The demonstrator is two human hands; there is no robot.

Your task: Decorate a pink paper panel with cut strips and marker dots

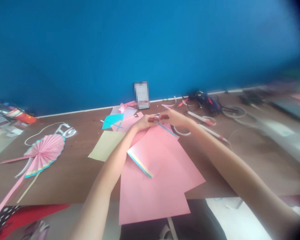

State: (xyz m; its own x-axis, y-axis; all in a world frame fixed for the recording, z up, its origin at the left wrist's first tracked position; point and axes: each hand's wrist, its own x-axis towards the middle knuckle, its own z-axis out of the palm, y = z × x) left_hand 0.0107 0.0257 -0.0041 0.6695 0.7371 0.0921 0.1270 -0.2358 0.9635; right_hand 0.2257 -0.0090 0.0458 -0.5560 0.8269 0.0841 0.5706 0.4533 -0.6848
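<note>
My left hand [143, 122] and my right hand [170, 117] meet above the far edge of large pink paper sheets [152, 196], fingertips pinched together. A thin blue paper strip [166, 129] runs from the fingertips, apparently held between them, though the grip is small and blurred. Below my hands lies a pink sheet with blue and yellow striped edging [140, 163]. A pale yellow sheet [105, 145] is left of my left forearm. Turquoise paper [112, 121] and a pink ribbon bow [126, 106] lie beyond my left hand.
A pleated pink paper fan on a stick [46, 153] lies left on the brown table [72, 180]. White paper loops, marker pens [212, 132] and a dark tangled-cord tool [205, 102] lie right. A blurred upright object [142, 95] stands by the blue wall [115, 43].
</note>
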